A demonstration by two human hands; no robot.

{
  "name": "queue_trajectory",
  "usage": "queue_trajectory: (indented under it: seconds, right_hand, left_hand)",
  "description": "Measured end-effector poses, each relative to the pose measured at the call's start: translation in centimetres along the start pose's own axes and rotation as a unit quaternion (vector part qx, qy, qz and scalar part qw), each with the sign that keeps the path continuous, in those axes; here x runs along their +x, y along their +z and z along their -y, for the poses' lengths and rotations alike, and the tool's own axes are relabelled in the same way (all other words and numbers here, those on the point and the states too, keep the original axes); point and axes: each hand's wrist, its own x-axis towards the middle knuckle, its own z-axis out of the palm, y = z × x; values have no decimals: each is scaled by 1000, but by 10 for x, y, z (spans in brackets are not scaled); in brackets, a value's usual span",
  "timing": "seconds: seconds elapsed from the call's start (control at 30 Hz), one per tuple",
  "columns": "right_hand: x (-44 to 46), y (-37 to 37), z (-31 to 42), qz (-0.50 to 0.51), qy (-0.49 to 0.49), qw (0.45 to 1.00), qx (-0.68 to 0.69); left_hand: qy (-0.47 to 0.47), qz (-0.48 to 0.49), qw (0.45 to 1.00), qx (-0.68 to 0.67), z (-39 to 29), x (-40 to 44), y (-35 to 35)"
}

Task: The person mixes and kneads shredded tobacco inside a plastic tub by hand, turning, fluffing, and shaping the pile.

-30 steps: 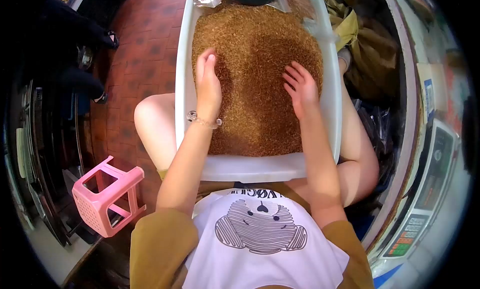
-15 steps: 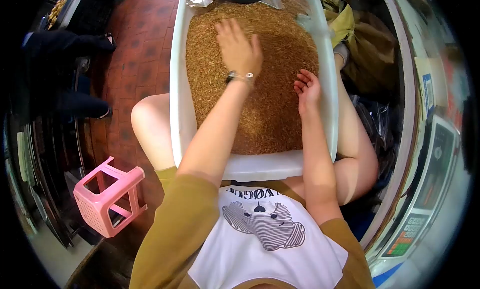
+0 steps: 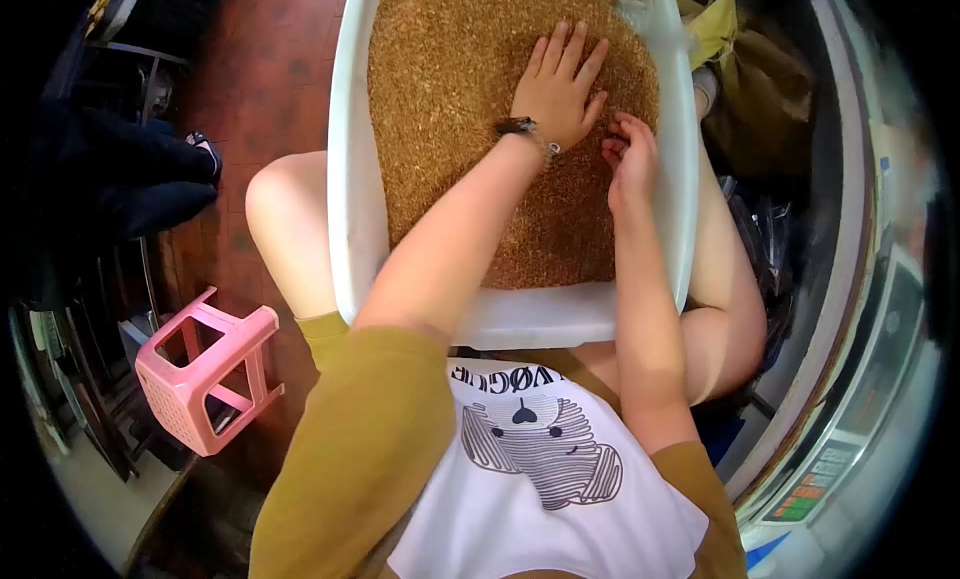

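Observation:
A white plastic tub (image 3: 352,179) rests between the person's legs, filled with loose brown shredded or grainy material (image 3: 440,99). Palm down on the material, right of the middle, lies my left hand (image 3: 557,89), with its fingers spread and a bracelet at the wrist. My right hand (image 3: 633,164) is just to the right and slightly nearer, by the tub's right side, with its fingers loosely curled and apart and nothing seen in them. The two hands are close together, with a small gap between them.
A pink plastic stool (image 3: 208,371) lies on its side on the red tiled floor (image 3: 280,59) at the left. Another person's legs (image 3: 150,179) are at the far left. On the right are a brown sack (image 3: 765,104) and a scale (image 3: 850,389).
My left hand has swept from the left side of the material across to the right. My right hand has shifted slightly. The view has moved, and the green bowl is out of sight.

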Motion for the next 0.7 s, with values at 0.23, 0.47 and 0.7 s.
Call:
queue_trajectory:
  seconds: [0.23,0.47,0.7]
  right_hand:
    - [-9,12,-1,4,-107,989,-99]
    - [-30,17,22,283,-66,954,-71]
    - [-22,17,-6,470,162,865,-67]
  left_hand:
    - [72,137,987,34,4,-56,-30]
    - [123,330,935,-40,9,-111,-61]
    - [-59,317,895,-309,23,-107,-91]
